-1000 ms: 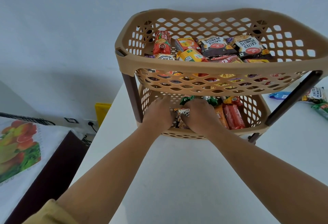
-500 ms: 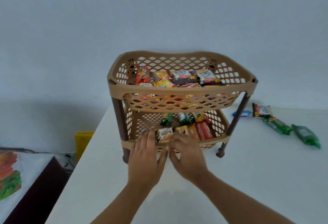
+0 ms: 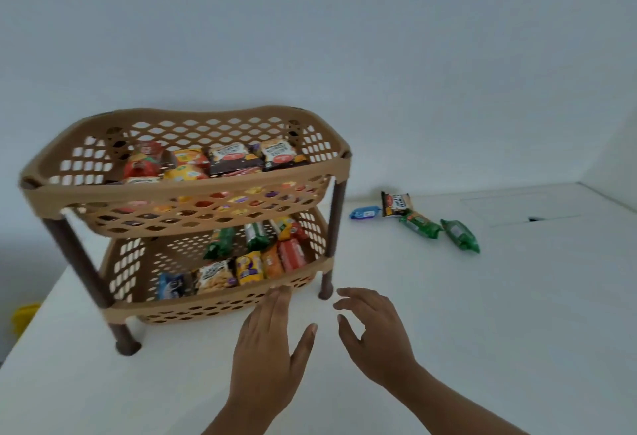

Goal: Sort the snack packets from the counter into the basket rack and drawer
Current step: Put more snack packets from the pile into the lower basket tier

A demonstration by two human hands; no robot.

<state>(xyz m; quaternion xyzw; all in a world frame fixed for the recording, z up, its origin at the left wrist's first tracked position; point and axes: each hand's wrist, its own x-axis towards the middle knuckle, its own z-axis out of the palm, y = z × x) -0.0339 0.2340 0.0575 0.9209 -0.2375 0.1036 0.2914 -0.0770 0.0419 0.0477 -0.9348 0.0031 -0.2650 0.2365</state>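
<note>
A tan two-tier basket rack (image 3: 193, 190) on brown legs stands on the white counter (image 3: 448, 314). Its upper basket holds several snack packets (image 3: 234, 159); the lower basket has more packets (image 3: 248, 267) lined along its front. My left hand (image 3: 269, 348) hovers empty with straight fingers, just in front of the lower basket's rim. My right hand (image 3: 374, 331) is beside it, fingers relaxed and holding nothing. On the counter to the right lie a blue packet (image 3: 364, 212), a salted-peanuts packet (image 3: 395, 203) and two green packets (image 3: 420, 225) (image 3: 460, 234).
A pale wall runs behind the counter and meets a side wall at the right. A shallow rectangular recess (image 3: 531, 209) is set in the counter at the far right. A yellow object (image 3: 24, 315) shows below the counter's left edge.
Both hands have drawn back out of the lower basket and let go of the packets there. The view has pulled back and swung right, bringing the loose packets on the counter into sight.
</note>
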